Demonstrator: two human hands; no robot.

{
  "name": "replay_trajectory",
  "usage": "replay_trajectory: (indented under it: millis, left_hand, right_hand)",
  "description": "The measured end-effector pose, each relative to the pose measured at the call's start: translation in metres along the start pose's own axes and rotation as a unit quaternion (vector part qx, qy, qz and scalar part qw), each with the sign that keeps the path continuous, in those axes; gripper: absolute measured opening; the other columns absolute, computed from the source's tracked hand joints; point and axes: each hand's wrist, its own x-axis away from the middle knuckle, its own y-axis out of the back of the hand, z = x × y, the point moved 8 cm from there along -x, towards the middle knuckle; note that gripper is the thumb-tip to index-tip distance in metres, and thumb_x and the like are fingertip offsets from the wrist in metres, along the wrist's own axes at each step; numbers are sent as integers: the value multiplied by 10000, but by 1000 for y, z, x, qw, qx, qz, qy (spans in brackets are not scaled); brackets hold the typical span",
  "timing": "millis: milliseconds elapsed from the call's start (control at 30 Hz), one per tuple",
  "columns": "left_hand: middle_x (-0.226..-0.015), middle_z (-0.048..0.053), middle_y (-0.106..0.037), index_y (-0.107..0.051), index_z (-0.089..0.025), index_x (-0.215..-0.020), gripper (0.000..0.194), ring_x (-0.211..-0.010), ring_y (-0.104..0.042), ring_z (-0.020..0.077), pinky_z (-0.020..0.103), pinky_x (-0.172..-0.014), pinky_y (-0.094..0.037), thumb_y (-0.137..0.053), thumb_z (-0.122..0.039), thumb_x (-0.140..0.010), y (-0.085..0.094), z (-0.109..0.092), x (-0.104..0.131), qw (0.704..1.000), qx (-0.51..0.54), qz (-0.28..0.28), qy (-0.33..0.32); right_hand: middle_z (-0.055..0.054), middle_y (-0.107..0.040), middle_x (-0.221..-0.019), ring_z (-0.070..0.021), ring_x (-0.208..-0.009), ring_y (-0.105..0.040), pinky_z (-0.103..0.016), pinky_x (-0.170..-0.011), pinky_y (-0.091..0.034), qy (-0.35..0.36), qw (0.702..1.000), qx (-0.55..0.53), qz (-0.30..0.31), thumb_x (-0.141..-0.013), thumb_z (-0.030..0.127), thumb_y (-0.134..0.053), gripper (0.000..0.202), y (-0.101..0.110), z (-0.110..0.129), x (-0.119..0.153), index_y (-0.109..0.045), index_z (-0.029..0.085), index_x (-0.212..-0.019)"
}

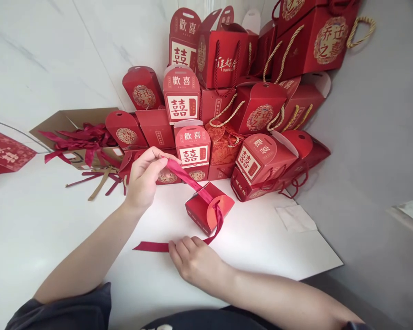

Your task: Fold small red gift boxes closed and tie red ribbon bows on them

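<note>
A small red gift box [198,208] stands on the white table in front of me, its rounded flap facing right. A dark red satin ribbon [186,177] crosses its top and passes through the slot in the flap. Above and left of the box, my left hand [146,176] pinches one end of the ribbon between thumb and fingers. Closer to me, my right hand [196,261] is closed on the other length of ribbon, whose cut tail sticks out to the left. Both stretches run from the box to my hands.
Stacked red gift boxes [182,107], several with cord handles, line the wall behind. At left, an open cardboard box [86,117] holds ribbons, with loose strips [105,183] before it. A red bag [7,149] is at far left. Transparent film [296,217] lies near the table's right edge.
</note>
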Motion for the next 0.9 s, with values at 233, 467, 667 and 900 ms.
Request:
replay_trajectory:
  millis: [233,467,667,900]
  left_hand:
    - [-788,49,-741,-517,-175,-751,88,-700,-674,184,270,-576,-494,-567,-215,-812,4,-11,0,999,38,12,-14]
    - [-703,54,-729,-496,-183,-709,113,-506,-531,113,235,-441,-282,-566,-185,-798,11,-42,-11,995,65,-36,-70]
    - [-704,59,-730,-499,-185,-716,144,-451,-492,99,225,-412,-250,-597,-240,-806,2,-78,-16,991,73,-24,-111]
    - [-653,12,-669,-564,-198,-747,118,-428,-490,85,215,-381,-331,-622,-240,-840,6,-87,-8,992,31,38,-112]
  right_hand:
    - [-50,-697,-1008,-168,-897,-671,-301,-806,-564,-129,883,-438,-110,-920,175,-598,322,109,-83,40,-606,244,-1234]
    - [-11,-697,-817,-169,-716,-668,-318,-599,-566,-233,786,-478,-316,-769,305,-793,544,185,-188,77,-613,323,-1281]
    - [13,-718,-791,-125,-629,-647,-284,-565,-528,-173,799,-500,-286,-699,354,-836,627,217,-202,31,-614,280,-1280]
    - [-8,-754,-786,-70,-380,-506,-213,-331,-394,-114,790,-555,-234,-918,286,-619,326,218,-186,5,-625,279,-1244]
